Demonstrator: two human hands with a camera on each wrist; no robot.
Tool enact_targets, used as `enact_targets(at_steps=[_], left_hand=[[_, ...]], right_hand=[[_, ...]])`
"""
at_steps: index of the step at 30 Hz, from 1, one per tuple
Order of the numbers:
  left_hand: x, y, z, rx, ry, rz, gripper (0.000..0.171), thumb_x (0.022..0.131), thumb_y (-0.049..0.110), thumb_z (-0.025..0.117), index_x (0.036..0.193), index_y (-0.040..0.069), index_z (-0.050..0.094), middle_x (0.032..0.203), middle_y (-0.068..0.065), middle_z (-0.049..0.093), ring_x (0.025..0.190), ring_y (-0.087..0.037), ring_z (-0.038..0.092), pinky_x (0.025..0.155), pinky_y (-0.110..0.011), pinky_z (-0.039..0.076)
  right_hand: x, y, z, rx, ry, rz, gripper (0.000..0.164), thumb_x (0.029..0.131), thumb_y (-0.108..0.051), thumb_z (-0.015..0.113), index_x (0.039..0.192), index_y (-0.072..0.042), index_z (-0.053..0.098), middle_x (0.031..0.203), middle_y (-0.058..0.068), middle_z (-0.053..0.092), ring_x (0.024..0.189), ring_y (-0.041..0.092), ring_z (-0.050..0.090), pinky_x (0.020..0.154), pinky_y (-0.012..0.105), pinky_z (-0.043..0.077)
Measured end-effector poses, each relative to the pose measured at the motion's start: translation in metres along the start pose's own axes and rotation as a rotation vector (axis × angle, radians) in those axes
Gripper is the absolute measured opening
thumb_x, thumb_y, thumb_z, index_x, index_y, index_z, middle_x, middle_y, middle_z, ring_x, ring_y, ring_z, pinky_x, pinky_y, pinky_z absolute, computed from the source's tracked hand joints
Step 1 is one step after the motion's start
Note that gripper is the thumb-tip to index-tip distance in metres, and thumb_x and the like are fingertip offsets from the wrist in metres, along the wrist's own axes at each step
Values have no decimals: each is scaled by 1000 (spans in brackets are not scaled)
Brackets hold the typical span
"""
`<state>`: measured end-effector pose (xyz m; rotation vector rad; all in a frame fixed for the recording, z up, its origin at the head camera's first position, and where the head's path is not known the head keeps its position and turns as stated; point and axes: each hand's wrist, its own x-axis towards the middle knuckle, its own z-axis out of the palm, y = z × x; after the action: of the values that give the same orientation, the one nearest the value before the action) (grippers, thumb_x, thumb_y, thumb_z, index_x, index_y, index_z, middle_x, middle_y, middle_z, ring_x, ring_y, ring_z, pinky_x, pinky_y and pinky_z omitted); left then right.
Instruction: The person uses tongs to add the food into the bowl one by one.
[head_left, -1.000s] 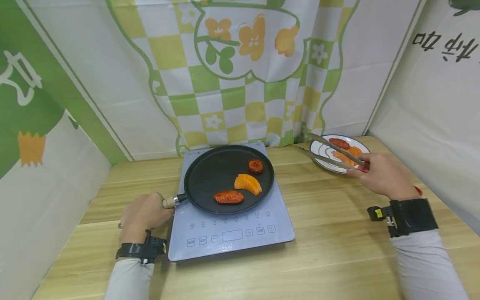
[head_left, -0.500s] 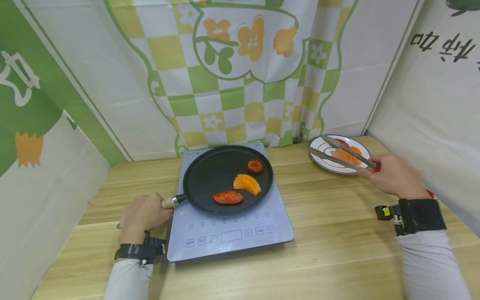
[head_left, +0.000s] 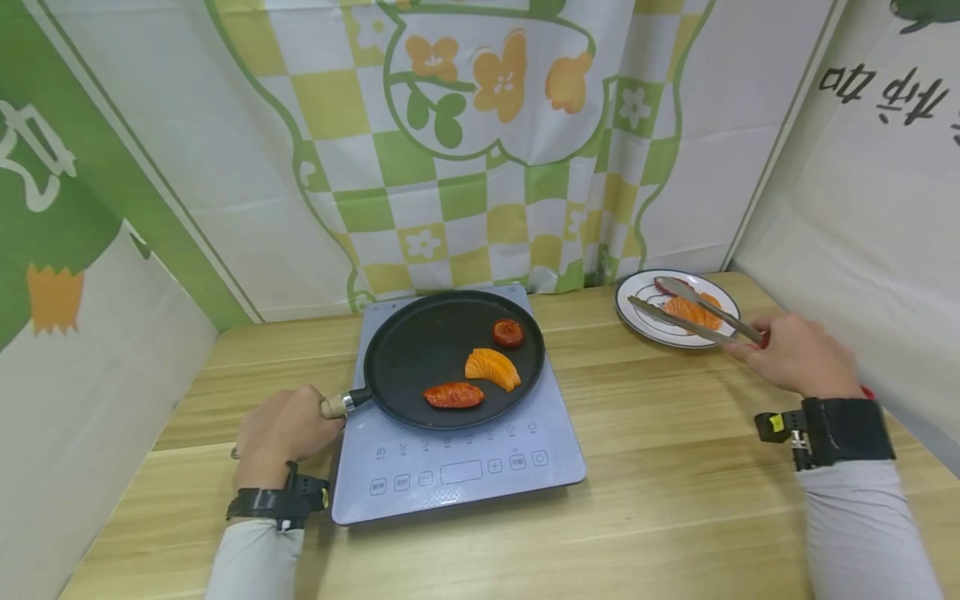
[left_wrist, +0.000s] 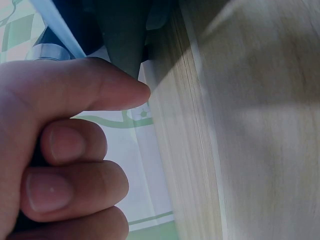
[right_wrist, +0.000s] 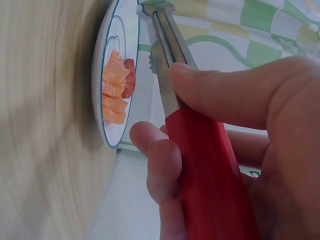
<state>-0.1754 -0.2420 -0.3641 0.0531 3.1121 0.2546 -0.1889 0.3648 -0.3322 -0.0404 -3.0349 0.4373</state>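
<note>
Tongs (head_left: 723, 317) shifted right over the past second: tips, then past the plate's left side, now lie over the white, blue-rimmed plate (head_left: 637, 289), right of frame, arms apart. Right hand (head_left: 802, 357), reaching from lower right, grips their smooth red handle (right_wrist: 207, 170). Left hand (head_left: 288, 423), lower left, fingers curled round the wooden pan handle (head_left: 334, 406); flat black pan (head_left: 420, 350) at centre.

left hand (head_left: 287, 427): curled | right hand (head_left: 806, 357): curled, thumb (right_wrist: 220, 92) extended | forearms (head_left: 866, 533): well apart

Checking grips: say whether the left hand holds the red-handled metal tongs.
No: the left hand grips the round black pan's pale handle.
</note>
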Motion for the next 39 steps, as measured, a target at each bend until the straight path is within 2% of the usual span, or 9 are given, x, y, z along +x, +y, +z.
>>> enact_targets(at_steps=[12,20,27,33,39], left_hand=[[0,0,0,4,-5,-5,40,86,44,51,59,15,44,57,-1,41,53,-18,41,46,-33,29],[1,0,1,13,-3,-4,40,86,45,50,60,15,44,57,-1,42,54,-18,42,46,-34,29],[1,0,0,8,0,-3,38,86,42,50,59,15,44,57,-1,42,53,-18,42,46,-33,28],[1,0,0,8,1,2,38,86,42,51,59,15,44,56,0,41,53,-18,41,46,-33,28],[1,0,1,9,0,3,38,86,42,51,59,15,44,57,-1,42,53,-18,42,46,-33,29]], right_hand=[[0,14,7,-21,16,23,56,82,-72,50,84,-16,54,67,1,40,59,20,39,49,35,27],[-1,19,8,-21,-17,35,59,84,-72,47,86,-13,54,68,1,39,58,19,39,48,35,28],[-3,19,7,-7,-34,41,63,85,-70,46,94,-9,56,69,3,42,59,21,40,48,35,30],[-4,13,7,-2,-40,38,57,87,-67,47,87,-10,54,68,2,40,58,20,39,48,34,29],[-6,7,3,3,-66,45,50,89,-58,50,92,-8,55,67,2,39,58,19,39,48,34,29]])
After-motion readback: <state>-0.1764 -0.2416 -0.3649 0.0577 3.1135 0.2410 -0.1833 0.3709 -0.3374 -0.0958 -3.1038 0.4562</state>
